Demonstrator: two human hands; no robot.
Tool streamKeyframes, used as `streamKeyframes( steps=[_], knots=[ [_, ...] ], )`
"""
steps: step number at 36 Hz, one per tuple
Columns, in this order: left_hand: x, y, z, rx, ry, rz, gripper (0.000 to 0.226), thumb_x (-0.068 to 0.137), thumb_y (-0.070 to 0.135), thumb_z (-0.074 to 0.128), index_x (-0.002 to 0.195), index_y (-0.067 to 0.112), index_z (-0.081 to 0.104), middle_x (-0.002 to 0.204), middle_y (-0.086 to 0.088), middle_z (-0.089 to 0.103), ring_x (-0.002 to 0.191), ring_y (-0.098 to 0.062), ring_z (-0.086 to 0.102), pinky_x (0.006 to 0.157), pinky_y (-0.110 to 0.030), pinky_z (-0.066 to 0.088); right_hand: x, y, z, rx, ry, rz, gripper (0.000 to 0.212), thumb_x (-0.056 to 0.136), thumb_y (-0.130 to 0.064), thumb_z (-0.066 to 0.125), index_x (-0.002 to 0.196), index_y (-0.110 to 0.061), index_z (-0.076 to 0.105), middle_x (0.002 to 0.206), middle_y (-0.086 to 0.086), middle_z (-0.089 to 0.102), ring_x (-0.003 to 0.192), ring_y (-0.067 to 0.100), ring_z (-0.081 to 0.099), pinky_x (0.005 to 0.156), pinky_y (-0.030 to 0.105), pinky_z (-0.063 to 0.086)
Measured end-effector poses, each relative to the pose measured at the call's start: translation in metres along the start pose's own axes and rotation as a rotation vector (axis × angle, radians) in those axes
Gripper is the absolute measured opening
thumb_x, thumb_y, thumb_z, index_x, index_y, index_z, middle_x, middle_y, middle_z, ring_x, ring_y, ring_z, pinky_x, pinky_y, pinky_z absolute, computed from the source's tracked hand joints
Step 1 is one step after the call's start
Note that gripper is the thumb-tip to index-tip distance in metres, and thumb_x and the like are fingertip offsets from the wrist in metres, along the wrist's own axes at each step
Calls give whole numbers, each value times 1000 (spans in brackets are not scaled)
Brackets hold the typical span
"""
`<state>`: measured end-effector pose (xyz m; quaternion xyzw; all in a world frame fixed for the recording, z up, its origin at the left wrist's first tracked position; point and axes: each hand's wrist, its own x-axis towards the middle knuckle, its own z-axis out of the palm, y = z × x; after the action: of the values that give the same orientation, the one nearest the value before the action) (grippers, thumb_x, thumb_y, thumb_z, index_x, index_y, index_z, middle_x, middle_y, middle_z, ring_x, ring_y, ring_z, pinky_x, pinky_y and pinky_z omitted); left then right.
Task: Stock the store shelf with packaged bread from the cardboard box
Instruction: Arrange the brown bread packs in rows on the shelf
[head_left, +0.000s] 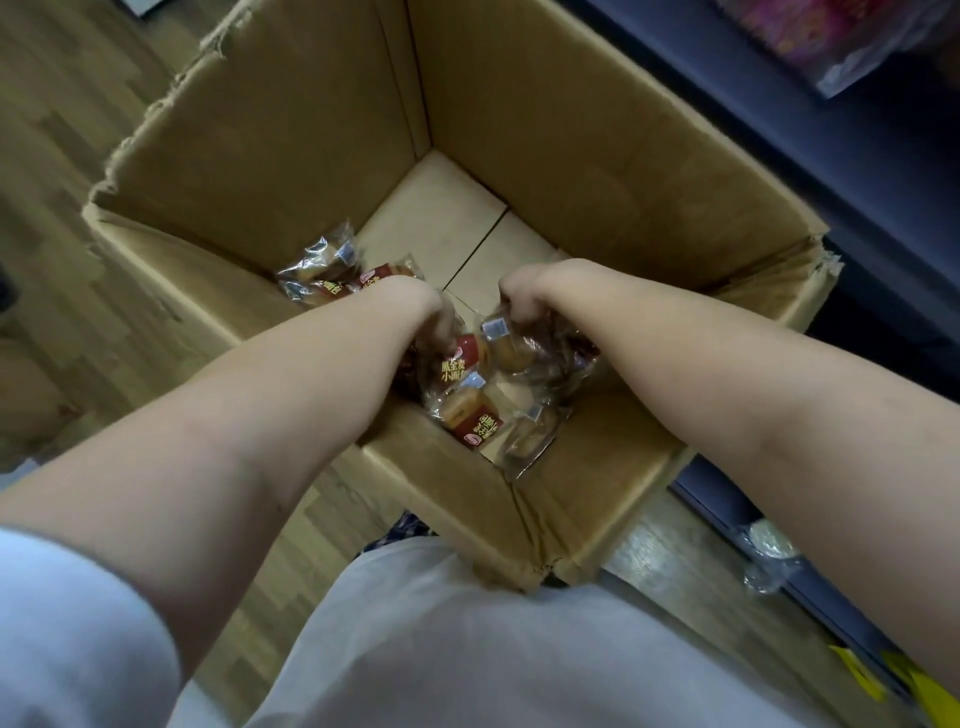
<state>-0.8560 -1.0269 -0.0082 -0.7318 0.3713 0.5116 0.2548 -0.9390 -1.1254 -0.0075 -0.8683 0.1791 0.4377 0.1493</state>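
Both hands reach down into the big cardboard box (291, 156) on the floor. My left hand (415, 306) and right hand (524, 296) are each squeezed shut on crinkly bread packs (467, 395) near the box's close wall. Two more packs (322, 270) lie by the left wall. Lift straight up and hold tight, because the slippery wrappers could slide out. The dark shelf (857, 171) waits on the right.

i see both bare forearms stretched forward and down, converging toward each other. my left hand (415, 306) is bent at the wrist, fingers curled closed and pointing down. my right hand (524, 296) mirrors it just beside, knuckles up, fingers clenched in a grip.
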Motion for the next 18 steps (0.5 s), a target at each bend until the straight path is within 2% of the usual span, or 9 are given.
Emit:
streamKeyframes(
  steps=[3,6,9,12,14,16,18],
  knots=[
    [-1,-1,-3,5,93,2,38,99,31,48,125,4,56,113,-13,63,98,-29,62,94,-39,50,0,3,-6,73,151,2,28,90,-12,59,116,-2,55,115,16,60,90,27,57,72,32,45],
    [-3,1,-7,58,185,-13,33,97,26,53,116,1,60,98,-11,62,85,-26,58,85,-35,49,-2,4,-13,128,313,11,35,92,-10,54,124,1,46,122,20,56,109,33,57,79,34,45],
    [-9,5,-19,158,199,-12,32,74,20,80,99,6,67,79,-5,62,76,-25,60,72,-32,50,-6,4,-17,137,394,0,34,92,-8,53,124,1,45,122,21,55,110,34,57,76,32,43],
    [-25,3,-31,173,214,-2,44,54,19,91,89,11,66,84,-5,67,75,-25,62,64,-29,50,-13,4,-20,149,438,-25,33,89,-6,55,121,-2,46,120,20,54,104,35,58,72,32,42],
    [-36,-1,-37,144,251,-8,43,60,17,88,98,9,69,95,-8,70,80,-26,64,58,-25,47,-20,3,-23,150,457,-49,35,89,-6,56,122,-2,45,118,21,53,103,36,58,70,34,42],
    [-45,-7,-41,100,329,3,32,81,12,71,113,7,67,105,-12,69,86,-27,65,55,-25,46,-28,2,-28,143,485,-66,37,89,-5,55,124,-2,43,117,21,53,98,34,58,68,33,41],
    [-52,-14,-45,62,397,12,31,91,7,54,120,8,63,111,-14,67,84,-27,64,48,-25,44,-37,1,-35,153,535,-70,39,90,-1,52,127,-2,40,115,20,53,85,28,53,66,31,40]
  ],
)
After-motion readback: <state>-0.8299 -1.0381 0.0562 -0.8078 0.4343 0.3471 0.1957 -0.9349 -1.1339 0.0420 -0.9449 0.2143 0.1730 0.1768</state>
